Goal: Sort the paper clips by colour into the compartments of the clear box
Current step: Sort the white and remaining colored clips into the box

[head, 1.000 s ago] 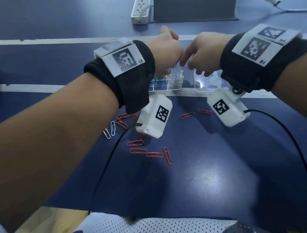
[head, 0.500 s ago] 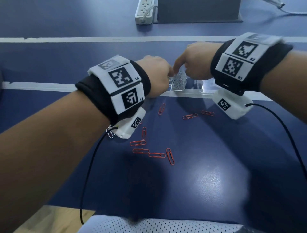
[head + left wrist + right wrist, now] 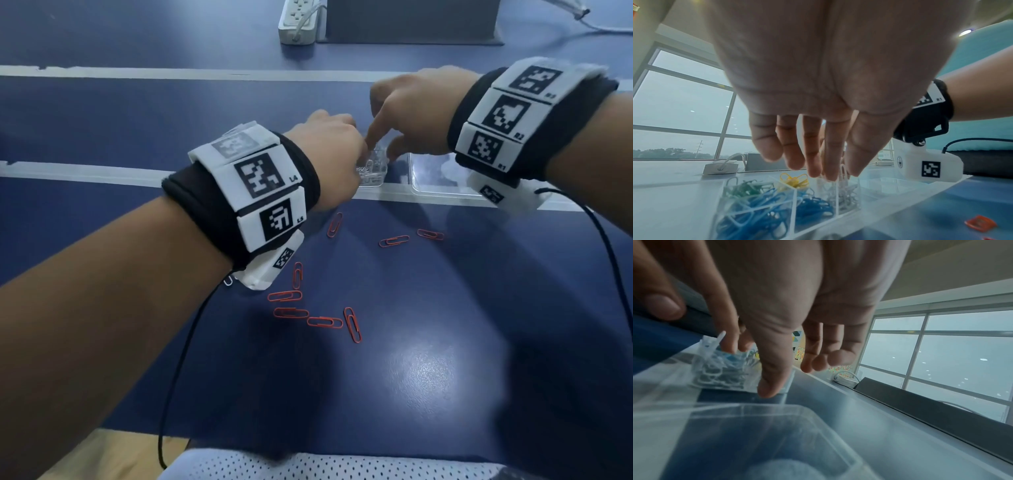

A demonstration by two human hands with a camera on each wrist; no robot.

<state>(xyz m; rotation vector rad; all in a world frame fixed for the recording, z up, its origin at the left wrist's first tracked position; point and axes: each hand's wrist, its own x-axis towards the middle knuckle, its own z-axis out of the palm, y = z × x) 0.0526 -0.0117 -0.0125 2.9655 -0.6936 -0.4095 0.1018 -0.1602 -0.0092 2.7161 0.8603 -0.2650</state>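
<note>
The clear box [image 3: 374, 176] stands at the table's white stripe, its compartments holding green [image 3: 744, 190], yellow [image 3: 793, 180], blue [image 3: 813, 209] and white clips [image 3: 846, 196]. My left hand [image 3: 342, 147] reaches down over the white compartment. A white paper clip [image 3: 842, 169] stands upright, pinched between its index fingertip and thumb. My right hand [image 3: 380, 147] hangs just right of it with fingers loosely spread. Its index finger points down beside the left fingertips, and another fingertip [image 3: 770, 386] touches the box's corner. Several red clips [image 3: 323, 322] lie on the blue table nearer me.
An empty clear tray or lid [image 3: 442, 180] lies right of the box, under my right wrist. One white clip [image 3: 228, 281] peeks out under my left wrist camera. A power strip [image 3: 298, 24] and a dark stand [image 3: 411, 24] are at the back. A black cable [image 3: 178, 359] trails from my left wrist.
Both hands have come down from above the box to its white compartment. The right hand's fingers have spread apart.
</note>
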